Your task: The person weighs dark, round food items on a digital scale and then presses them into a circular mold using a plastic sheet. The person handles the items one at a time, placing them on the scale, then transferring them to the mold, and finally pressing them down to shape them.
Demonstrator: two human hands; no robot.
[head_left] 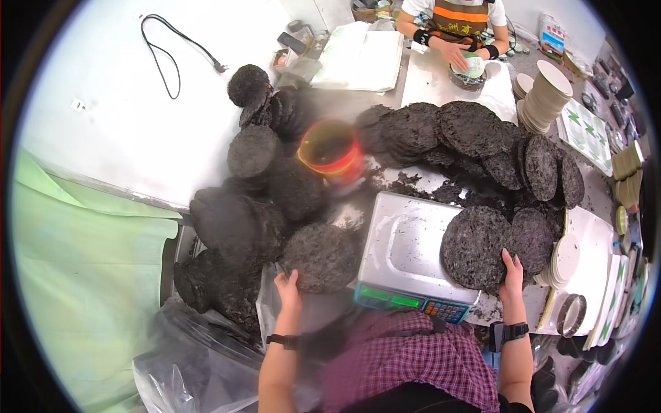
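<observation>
My left hand (287,291) grips the near left edge of a dark round cake, apparently dried seaweed (321,258). My right hand (511,276) holds the right edge of another such round cake (475,249), tilted over the right side of a digital scale's steel platform (408,242). Dark crumbs dot the platform, and the scale's display (390,298) glows green. Behind the right hand leans a further cake (532,240). Left of the scale, stacked cakes (227,222) rise beside the left hand. Part of the view is hazy.
A red bucket (338,165) stands behind the scale. More cakes (470,129) form a row at the back. Pale discs are stacked (550,95) at right, near a clear ring (571,316). Across the table a person (459,46) handles a round pack. Plastic bags (191,361) lie lower left.
</observation>
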